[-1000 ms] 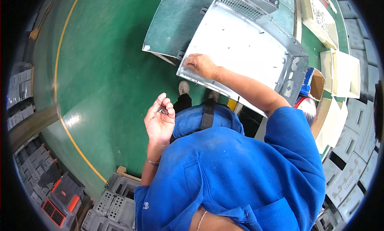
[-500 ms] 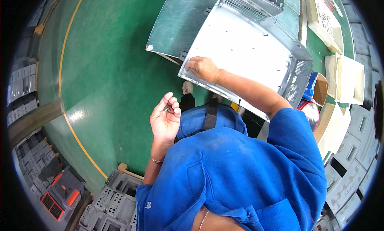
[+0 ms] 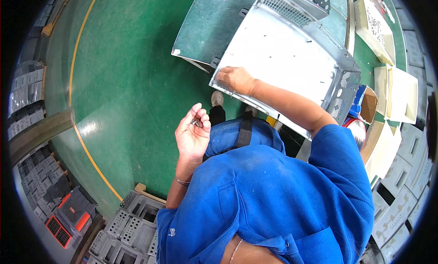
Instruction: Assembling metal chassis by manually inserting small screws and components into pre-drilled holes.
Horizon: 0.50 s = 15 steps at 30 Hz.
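Note:
My left hand (image 3: 192,138) is held palm up in front of my body, its fingers curled round several small grey metal screws (image 3: 196,123). To the right, my right hand (image 3: 238,80) rests at the near left corner of a large sheet-metal case (image 3: 285,74). Its fingers are bent down and pressed together against the corner; whatever they pinch is hidden. The case has a bright white inner panel with several small dark pins or screws standing on it. Perforated grey walls rise along its far and right sides.
A green-topped table (image 3: 207,31) lies under the case. Cream bins (image 3: 376,33), one full of small metal parts, and an open blue carton (image 3: 367,104) stand along the right. Grey perforated housings (image 3: 132,227) are stacked at the lower left, beyond them an orange-and-black unit (image 3: 70,216).
The whole view has shifted slightly, so everything sits a little further right and lower. My right hand remains at the same corner, and my left hand still holds the screws.

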Tool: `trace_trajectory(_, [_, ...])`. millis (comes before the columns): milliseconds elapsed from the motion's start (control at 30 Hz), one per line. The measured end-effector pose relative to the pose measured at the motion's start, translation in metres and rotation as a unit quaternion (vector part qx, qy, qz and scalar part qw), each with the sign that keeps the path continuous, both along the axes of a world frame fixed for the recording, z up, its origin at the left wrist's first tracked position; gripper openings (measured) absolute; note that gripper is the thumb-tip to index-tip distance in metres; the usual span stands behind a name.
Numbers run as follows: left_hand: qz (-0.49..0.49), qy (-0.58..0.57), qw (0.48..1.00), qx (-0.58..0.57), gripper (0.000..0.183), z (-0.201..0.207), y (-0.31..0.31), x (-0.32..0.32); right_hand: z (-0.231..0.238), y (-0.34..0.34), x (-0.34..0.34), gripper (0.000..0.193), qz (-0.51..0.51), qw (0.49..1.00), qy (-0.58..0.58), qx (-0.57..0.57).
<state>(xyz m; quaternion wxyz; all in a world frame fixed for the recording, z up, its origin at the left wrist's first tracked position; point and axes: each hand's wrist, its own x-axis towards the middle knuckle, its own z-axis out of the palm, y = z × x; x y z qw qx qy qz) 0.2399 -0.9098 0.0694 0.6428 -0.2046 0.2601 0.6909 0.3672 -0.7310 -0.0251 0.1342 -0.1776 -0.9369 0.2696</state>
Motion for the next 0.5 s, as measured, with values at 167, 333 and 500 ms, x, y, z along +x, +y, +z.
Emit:
trace_trajectory(167, [0.001,0.002,1.0,-0.001,0.022,0.0008,0.0005,-0.0009,-0.0044,-0.0015,-0.0008,0.012,-0.006,1.0,0.012,-0.001])
trace_trajectory(333, [0.001,-0.007,1.0,0.011,0.022,-0.0011,0.0003,-0.0024,0.003,0.0017,0.002,0.01,-0.032,0.999,-0.012,-0.011])
trace_trajectory(500, [0.008,-0.015,1.0,0.006,0.023,-0.0016,0.0003,-0.0022,0.0041,0.002,-0.0003,0.01,-0.027,1.0,-0.011,-0.009])
